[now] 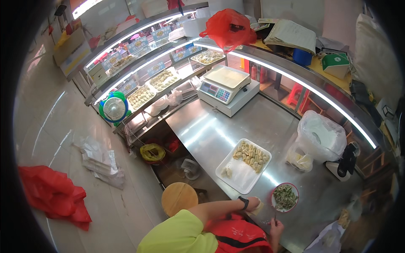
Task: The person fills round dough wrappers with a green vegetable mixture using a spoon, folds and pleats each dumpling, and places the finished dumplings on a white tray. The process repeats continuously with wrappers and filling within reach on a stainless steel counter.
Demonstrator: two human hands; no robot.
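Observation:
My left hand point(253, 204), with a black band on its wrist, holds a pale dough wrapper point(259, 209) at the table's front edge. In my right hand point(277, 225) is a thin utensil point(275, 215), its far end at the rim of a red-edged bowl. That bowl point(296, 202) contains chopped green filling point(284, 195). Beyond my left hand lies a white plastic tray point(235, 185). Folded dumplings point(253, 156) stand in rows over its far part, and a few more sit in its near left corner.
A digital scale point(225, 83) stands on a white box at the back of the steel table point(205, 126). Plastic bags point(321, 136) lie to the right. A glass display case point(152, 95) holds trays of dumplings. A round wooden stool point(179, 198) is left of me.

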